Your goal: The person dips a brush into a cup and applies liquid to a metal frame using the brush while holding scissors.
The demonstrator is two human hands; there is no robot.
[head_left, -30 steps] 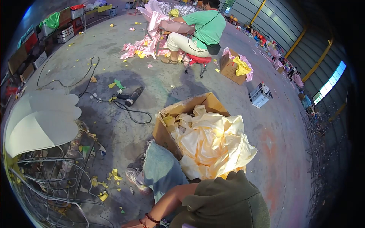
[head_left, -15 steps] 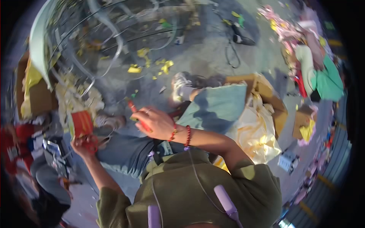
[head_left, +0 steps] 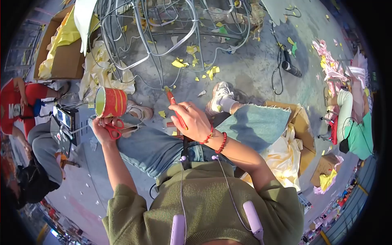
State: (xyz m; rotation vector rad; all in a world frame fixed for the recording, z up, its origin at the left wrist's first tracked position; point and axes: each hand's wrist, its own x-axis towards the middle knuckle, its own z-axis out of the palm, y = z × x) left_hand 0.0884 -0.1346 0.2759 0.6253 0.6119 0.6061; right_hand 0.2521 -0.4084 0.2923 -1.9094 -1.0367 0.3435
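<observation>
My left hand [head_left: 103, 130] is wrapped round the base of a red can [head_left: 114, 102] with yellowish stripes; its pale green inside faces left. Against the same palm hang red-handled scissors [head_left: 116, 129], their blades pointing right over my leg. In my right hand [head_left: 192, 120] is a brush [head_left: 170, 97] with a red handle, gripped between thumb and fingers. Its bristle end points up and away from me, near the bent wires of a metal frame [head_left: 157, 53]. Can and brush are apart.
Yellow scraps [head_left: 179, 63] litter the concrete floor. A black power tool [head_left: 290, 68] with a cord lies ahead right. Cardboard boxes with fabric stand at left [head_left: 67, 61] and beside my right leg [head_left: 304, 141]. A person in red [head_left: 18, 106] sits at far left.
My view has shifted, so the frame and floor items appear farther right and sharper. The can now shows its open mouth. Both hands keep their hold.
</observation>
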